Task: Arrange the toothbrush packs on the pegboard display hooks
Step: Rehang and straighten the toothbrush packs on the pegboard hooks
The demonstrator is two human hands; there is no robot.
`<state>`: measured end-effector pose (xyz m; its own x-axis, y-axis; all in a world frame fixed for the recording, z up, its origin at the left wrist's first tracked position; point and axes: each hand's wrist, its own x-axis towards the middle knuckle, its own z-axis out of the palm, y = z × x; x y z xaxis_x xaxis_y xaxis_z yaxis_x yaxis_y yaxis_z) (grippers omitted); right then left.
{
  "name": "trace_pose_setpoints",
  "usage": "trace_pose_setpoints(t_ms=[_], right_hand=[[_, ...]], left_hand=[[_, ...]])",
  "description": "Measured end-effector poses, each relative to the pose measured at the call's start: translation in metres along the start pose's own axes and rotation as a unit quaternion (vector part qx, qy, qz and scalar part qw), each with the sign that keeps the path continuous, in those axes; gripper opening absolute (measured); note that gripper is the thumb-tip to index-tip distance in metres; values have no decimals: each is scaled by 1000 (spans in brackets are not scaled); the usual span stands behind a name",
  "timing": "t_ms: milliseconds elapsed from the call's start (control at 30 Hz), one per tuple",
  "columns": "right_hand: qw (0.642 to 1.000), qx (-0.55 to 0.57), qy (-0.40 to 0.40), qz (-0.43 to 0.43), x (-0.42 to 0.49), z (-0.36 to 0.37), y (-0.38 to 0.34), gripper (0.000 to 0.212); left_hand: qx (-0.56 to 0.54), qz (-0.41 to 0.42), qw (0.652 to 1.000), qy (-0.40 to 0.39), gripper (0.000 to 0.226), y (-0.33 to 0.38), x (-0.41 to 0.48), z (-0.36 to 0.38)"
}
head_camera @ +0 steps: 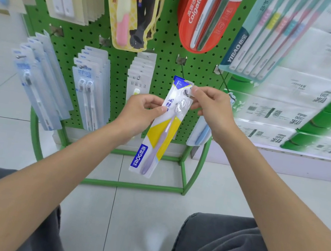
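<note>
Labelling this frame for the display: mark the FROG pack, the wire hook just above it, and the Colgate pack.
FROG pack [154, 135], head view, yellow panel mid-pack.
wire hook [182, 71], head view, its thin shaft.
Colgate pack [186, 28], head view, red card below logo.

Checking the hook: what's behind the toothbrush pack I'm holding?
Behind the toothbrush pack: green pegboard and a metal hook running down to its top edge. The hook's lower stretch and the board directly behind are covered.

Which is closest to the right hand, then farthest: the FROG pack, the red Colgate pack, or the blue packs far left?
1. FROG pack, pinched by the right hand, centre.
2. Red Colgate pack, hanging above.
3. Blue packs, far left, lower row.
</note>
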<state>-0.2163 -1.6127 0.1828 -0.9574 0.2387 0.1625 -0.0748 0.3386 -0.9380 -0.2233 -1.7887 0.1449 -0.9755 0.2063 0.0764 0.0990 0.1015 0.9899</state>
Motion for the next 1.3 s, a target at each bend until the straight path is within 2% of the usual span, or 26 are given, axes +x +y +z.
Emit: trace_pose_setpoints(t_ms=[167, 400, 600, 667, 733, 833, 1000, 1033, 1100, 1200, 1233, 1300], right_hand=[[998, 55, -15, 37, -7, 3, -3, 28], [984, -15, -167, 59, -33, 16, 0, 33], [935, -11, -325, 143, -46, 24, 20, 31], [919, -67, -364, 135, -55, 24, 30, 36], [906, -124, -389, 107, -66, 26, 42, 28], [916, -128, -371, 89, -79, 29, 55, 13], [934, -171, -306, 71, -92, 31, 57, 46], [934, -189, -298, 50, -94, 31, 58, 42], [929, -239, -282, 12, -96, 30, 59, 14], [928, -268, -259, 1, -96, 31, 57, 18], [928, -269, -258, -1, -95, 31, 56, 19], [922, -291, -254, -16, -94, 33, 55, 39]], left_hand=[[-46, -8, 999, 2, 9, 12, -7, -3], [-87, 6, 994, 67, 7, 20, -8, -15], [-85, 19, 991, 102, 6, 23, -6, -17], [-94, 16, 989, 112, 6, 24, -6, -19], [-95, 10, 989, 116, 8, 25, -5, -21], [-78, 19, 991, 108, 10, 24, -6, -22], [46, 81, 992, 83, 22, 21, -9, -16], [72, 81, 992, 64, 32, 20, -9, -14], [122, 72, 990, 21, 62, 19, -14, -12], [126, 61, 989, -38, 87, 20, -21, -7], [133, 61, 988, -51, 89, 20, -23, -5], [163, 70, 982, -66, 86, 18, -26, -1]])
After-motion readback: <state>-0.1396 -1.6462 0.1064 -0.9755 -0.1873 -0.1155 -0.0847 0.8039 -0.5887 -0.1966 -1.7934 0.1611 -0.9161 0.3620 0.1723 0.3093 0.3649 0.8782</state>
